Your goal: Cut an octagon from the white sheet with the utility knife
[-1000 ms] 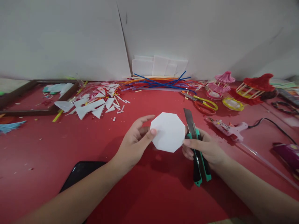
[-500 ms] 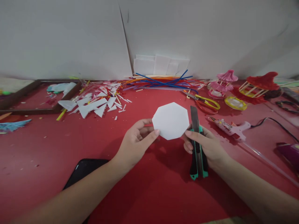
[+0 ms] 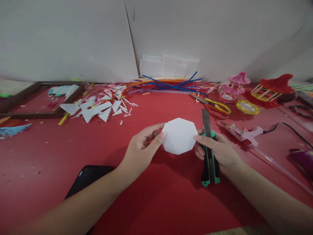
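A white octagonal foam board piece (image 3: 179, 136) is raised above the red table, its flat face toward me. My left hand (image 3: 145, 143) pinches its left edge between thumb and fingers. At the opposite edge, the thumb of my right hand (image 3: 216, 147) touches the board. That same hand is closed round a box cutter (image 3: 209, 156) with a black and green handle, whose wide blade is out and points away from me. The fingers behind the cutter are partly hidden.
White foam offcuts (image 3: 97, 111) lie at the left beside a brown frame (image 3: 31, 115). Scissors (image 3: 217, 106), a pink glue gun (image 3: 244, 133) and small pink and red models (image 3: 274, 89) stand right. Pipe cleaners (image 3: 171, 85) lie along the wall. A black phone (image 3: 89, 178) is near my left forearm.
The octagonal piece has turned and tipped slightly and sits a little lower. My right hand with the cutter has shifted slightly right. Both hands keep their hold.
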Demonstrator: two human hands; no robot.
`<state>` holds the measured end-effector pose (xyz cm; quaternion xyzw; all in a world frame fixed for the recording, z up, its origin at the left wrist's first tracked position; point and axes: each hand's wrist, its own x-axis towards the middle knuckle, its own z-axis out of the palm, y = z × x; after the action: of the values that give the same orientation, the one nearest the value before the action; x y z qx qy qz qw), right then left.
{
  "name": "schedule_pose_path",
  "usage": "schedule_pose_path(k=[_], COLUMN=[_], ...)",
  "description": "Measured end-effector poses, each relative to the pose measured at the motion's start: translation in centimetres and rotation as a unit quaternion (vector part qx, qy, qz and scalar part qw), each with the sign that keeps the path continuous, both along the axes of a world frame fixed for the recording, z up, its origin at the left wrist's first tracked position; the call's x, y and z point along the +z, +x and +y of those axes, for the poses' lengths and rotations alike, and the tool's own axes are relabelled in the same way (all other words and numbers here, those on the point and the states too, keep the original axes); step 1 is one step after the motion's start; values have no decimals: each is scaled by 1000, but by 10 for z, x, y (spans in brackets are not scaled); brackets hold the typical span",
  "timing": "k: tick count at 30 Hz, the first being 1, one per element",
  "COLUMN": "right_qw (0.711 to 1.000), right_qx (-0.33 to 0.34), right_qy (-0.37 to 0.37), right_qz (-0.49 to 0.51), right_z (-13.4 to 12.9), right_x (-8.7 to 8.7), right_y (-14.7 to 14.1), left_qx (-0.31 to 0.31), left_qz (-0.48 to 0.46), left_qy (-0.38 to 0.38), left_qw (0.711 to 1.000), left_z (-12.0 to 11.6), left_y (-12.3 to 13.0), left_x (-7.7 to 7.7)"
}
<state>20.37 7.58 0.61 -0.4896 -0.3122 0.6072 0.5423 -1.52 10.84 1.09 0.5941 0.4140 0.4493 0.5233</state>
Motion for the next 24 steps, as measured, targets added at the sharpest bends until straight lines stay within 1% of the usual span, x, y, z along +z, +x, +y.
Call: schedule_pose_path(k=[2,7,9,18,24], right_qw=[1000,999,999,999,999], right_qx=[-8,-32,-33,-20,-9], right_qy=[1,-1,-3,-7,-9], right_qz=[3,19,26,39,33], right_z=[0,3,4,6,5], right_x=[-1,-1,-1,2,1], right_y=[0,2,3,3,5], left_qx=[-1,-34,-39,-2,2], left_qz=[-8,-54,-58,-61,-64], left_qy=[-9,-94,-110,-107,-97], left_qw=[1000,994,991,992,993], left_z=[1,1,0,-1,1], left_y=[0,0,1,2,-1], left_x=[1,3,3,2,-2])
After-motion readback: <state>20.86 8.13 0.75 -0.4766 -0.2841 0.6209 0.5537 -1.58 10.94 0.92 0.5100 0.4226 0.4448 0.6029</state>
